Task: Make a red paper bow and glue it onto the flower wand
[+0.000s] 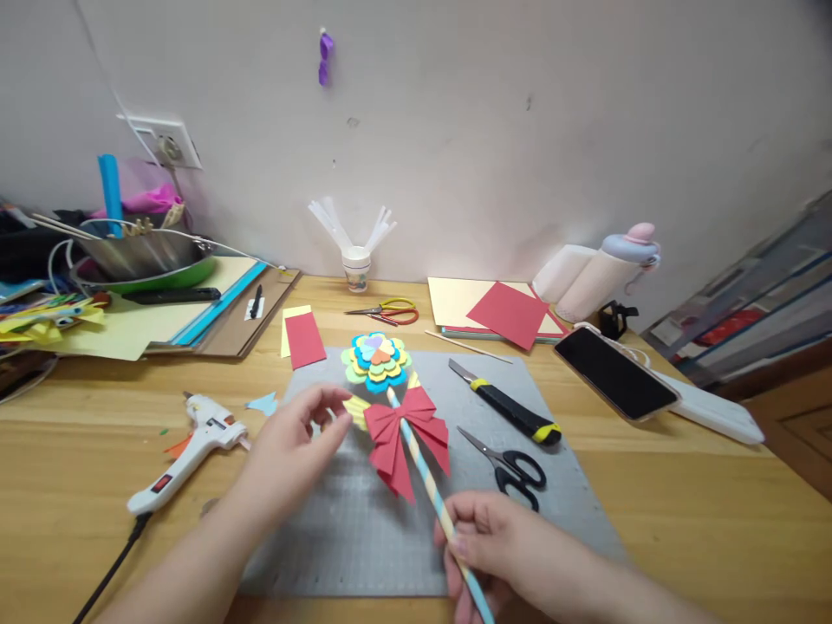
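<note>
My right hand [484, 550] is closed round the lower part of a blue-and-cream striped paper stick [425, 477], which leans up and to the left. Near its upper end sits a red pleated paper bow [406, 429], with yellow paper leaves [357, 411] behind it. A layered paper flower [377, 360] in blue, yellow, green and other colours shows just beyond the tip. My left hand [308, 429] is beside the left leaf, thumb and forefinger curved and apart; whether they touch it I cannot tell. Below lies a grey cutting mat [312, 546].
A utility knife [503, 403] and black-handled scissors [507, 464] lie on the mat's right side. At left is a white glue gun [201, 446]. Behind are red-and-yellow-handled scissors [386, 310], a paper cup [357, 270] and red paper [510, 314]. A phone [614, 368] lies right.
</note>
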The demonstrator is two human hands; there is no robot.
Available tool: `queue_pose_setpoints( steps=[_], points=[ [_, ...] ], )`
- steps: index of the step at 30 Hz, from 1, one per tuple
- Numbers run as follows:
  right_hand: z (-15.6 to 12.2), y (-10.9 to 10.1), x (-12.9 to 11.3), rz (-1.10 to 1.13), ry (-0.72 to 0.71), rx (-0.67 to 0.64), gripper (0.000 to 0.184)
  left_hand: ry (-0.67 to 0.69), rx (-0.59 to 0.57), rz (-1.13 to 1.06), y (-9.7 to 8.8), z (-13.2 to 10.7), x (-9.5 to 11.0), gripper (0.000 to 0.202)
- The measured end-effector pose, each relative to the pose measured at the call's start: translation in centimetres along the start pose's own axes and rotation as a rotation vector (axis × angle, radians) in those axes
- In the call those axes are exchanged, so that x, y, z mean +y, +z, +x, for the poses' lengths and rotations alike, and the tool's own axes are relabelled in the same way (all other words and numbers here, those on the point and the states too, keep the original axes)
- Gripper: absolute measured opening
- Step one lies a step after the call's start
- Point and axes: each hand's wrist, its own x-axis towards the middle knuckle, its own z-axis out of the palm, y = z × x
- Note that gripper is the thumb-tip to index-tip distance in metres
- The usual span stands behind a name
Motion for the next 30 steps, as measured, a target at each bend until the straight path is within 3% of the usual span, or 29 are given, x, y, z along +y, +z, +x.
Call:
queue_pose_setpoints(
  steps=[4, 9, 11, 14, 17, 21, 26, 30],
  points=[
    [-1.5, -0.7, 1.9, -0.066, 0.046, 0.021, 0.029, 0.132, -0.174, 0.180, 0.8, -0.4, -0.8, 0.020],
    [-2.3, -1.9, 2.3, -0.144, 0.166, 0.051, 0.018, 0.301, -0.220, 0.268, 0.7, -0.8, -1.4, 0.016],
    [-3.0, -2.3, 1.6, -0.297, 0.168, 0.085, 0.016, 0.343, -0.232, 0.300, 0.5, -1.2, -1.4, 0.015],
    [-4.6, -2.6, -0.3, -0.845, -0.021, 0.253, 0.018, 0.353, -0.233, 0.335, 0.2, -2.0, -1.5, 0.015],
    [-5.2, -2.9, -2.8, -1.058, -0.087, 0.376, 0.027, 0.218, -0.196, 0.307, 0.3, -2.6, -1.7, 0.017],
    [-1.5, -3.6, -6.0, -0.825, -0.304, 0.396, 0.024, -0.016, -0.216, 0.137, 1.2, -3.0, -2.2, 0.017],
    [5.7, -4.7, -8.0, -0.677, -0.268, 0.343, 0.018, -0.153, -0.245, 0.048, 2.5, -3.3, -2.2, 0.018],
    [7.7, -4.7, -8.4, -0.669, -0.220, 0.244, 0.025, -0.273, -0.304, -0.019, 3.4, -3.5, -1.8, 0.020]
  ],
)
